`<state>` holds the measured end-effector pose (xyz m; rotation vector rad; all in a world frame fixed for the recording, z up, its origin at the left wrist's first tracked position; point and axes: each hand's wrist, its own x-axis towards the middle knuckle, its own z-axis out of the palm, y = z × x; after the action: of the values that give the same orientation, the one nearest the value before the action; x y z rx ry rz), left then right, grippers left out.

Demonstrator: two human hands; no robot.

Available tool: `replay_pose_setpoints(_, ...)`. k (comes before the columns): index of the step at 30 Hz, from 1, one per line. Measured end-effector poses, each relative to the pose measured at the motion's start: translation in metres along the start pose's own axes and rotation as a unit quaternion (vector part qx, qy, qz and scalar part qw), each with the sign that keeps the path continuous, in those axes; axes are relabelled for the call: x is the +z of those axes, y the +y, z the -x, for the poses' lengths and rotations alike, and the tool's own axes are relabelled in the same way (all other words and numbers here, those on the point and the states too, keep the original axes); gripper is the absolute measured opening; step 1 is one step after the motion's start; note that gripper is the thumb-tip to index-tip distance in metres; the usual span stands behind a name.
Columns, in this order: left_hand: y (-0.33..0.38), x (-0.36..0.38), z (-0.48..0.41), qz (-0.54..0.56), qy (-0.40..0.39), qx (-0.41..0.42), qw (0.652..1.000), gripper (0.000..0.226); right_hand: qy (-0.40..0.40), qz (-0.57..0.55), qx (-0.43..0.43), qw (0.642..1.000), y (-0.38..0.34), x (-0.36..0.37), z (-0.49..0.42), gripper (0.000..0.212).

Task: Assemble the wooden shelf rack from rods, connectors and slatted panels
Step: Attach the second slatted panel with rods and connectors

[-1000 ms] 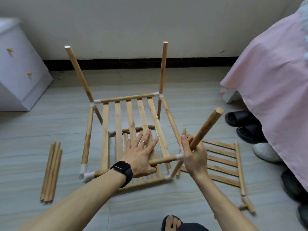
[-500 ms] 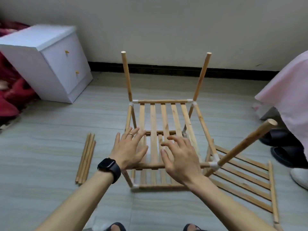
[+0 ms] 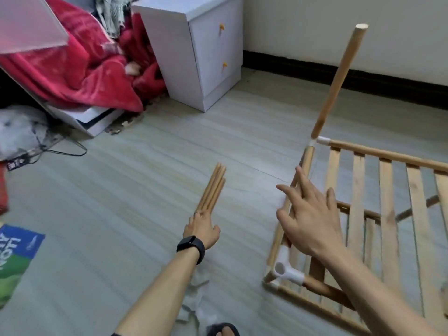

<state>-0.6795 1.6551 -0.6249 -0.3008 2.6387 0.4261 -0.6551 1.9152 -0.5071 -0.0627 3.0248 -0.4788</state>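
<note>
The partly built rack point(image 3: 358, 190) stands on the floor at the right: slatted panels held by rods and white corner connectors. One upright rod point(image 3: 339, 78) rises from its far left corner. The near left connector point(image 3: 286, 267) shows an empty socket on top. A bundle of loose rods point(image 3: 213, 187) lies on the floor to the left of the rack. My left hand point(image 3: 202, 230) stretches out to the bundle's near end, fingers straight and touching it. My right hand point(image 3: 310, 219) hovers with spread fingers over the rack's left side rod.
A white bedside cabinet point(image 3: 203, 49) stands at the back by the wall, with a red blanket point(image 3: 80, 61) heaped to its left. A black cable point(image 3: 63, 151) and a blue-green packet point(image 3: 14, 258) lie on the left floor. My slippered foot point(image 3: 223, 329) shows at the bottom edge.
My head has turned left, so the rack now sits at the right. My left hand left the rack and reached the loose rods. My right hand shifted to the rack's left side.
</note>
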Motion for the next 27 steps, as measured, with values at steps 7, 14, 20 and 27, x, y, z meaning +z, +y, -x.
replay_pose_setpoints(7, 0.002, 0.052, -0.035, -0.092, 0.030, -0.057, 0.994, 0.045, 0.008, -0.032, -0.003, 0.999, 0.000, 0.006, -0.003, 0.054)
replay_pose_setpoints(14, -0.002, 0.072, -0.026, 0.006, -0.002, -0.075, 0.997, 0.027, 0.021, -0.051, -0.003, 0.998, -0.001, 0.007, -0.003, 0.046)
replay_pose_setpoints(20, 0.017, -0.008, 0.010, 0.565, -0.233, -0.041, 0.790, 0.014, 0.025, -0.032, -0.005, 0.999, -0.006, 0.004, -0.002, 0.045)
replay_pose_setpoints(27, 0.045, -0.115, 0.082, 0.568, -0.280, 0.135, 0.762, 0.044, -0.012, -0.026, -0.048, 0.998, 0.004, -0.010, 0.009, 0.057)
